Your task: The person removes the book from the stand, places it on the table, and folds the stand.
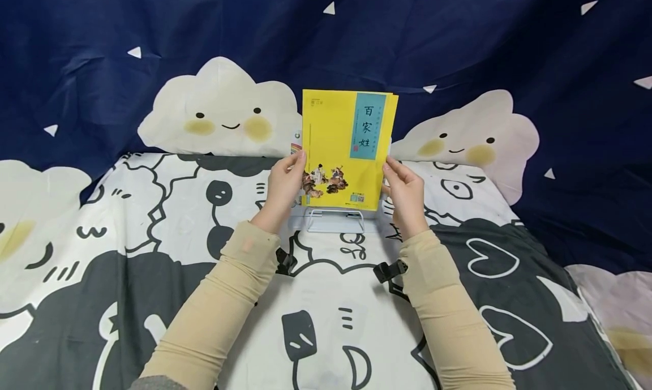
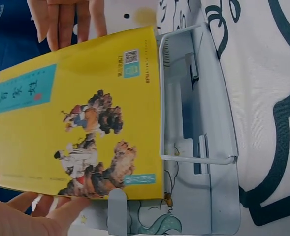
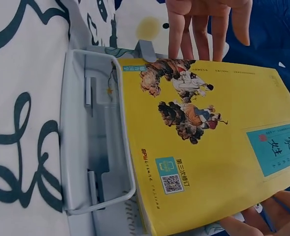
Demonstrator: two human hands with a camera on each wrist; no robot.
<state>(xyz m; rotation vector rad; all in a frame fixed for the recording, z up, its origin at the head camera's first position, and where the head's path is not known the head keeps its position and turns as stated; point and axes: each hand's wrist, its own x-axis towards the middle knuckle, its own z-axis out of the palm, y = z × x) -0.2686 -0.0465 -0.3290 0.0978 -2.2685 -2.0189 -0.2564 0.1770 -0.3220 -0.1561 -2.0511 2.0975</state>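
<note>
A yellow book [image 1: 331, 135] with a blue title panel and small painted figures stands upright, its front cover facing me. My left hand [image 1: 282, 187] grips its left edge, thumb at the front and fingers behind. At the opposite edge, my right hand [image 1: 407, 195] holds the book the same way. Below and behind the book is a pale book stand [image 1: 333, 225] with a wire loop at the front. In the left wrist view, the book's bottom edge lies right along the wire loop [image 2: 199, 160], and a metal clip [image 2: 117, 211] overlaps the cover's lower corner.
The stand rests on a black-and-white cartoon-print cloth [image 1: 326, 299]. A dark blue cloth [image 1: 367, 33] with small white triangles hangs behind. Cloud-shaped faces [image 1: 224, 110] show at both sides of the book. Black straps with small mounts [image 1: 389, 271] sit at the wrists.
</note>
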